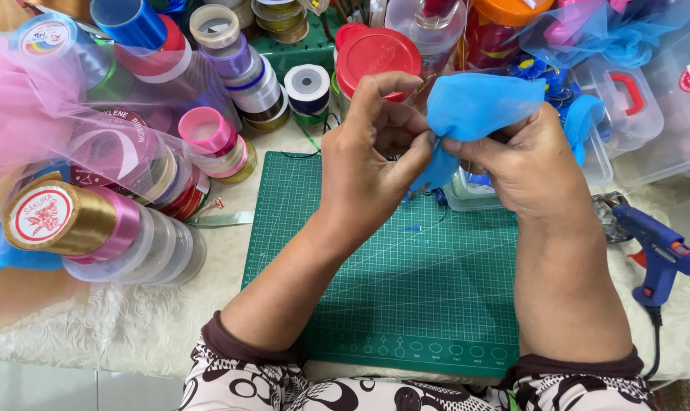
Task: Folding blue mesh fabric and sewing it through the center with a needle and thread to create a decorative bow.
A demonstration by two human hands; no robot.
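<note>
I have both hands raised over the green cutting mat (406, 289), left hand (368, 164) and right hand (524, 164) with fingers pinched shut on the blue fabric piece (478, 103), gathering it mid-fold; next calls for holding that pinch steady.

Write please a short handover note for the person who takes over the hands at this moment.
Left hand: fingers pinch the blue fabric piece at its gathered lower part.
Right hand: grips the same fabric from the other side.
The fabric is held above the green cutting mat.
Blue glue gun lies untouched at the right of the mat; ribbon spools are stacked at the left.
Done: fabric gathered. Left: glue not yet used.
</note>
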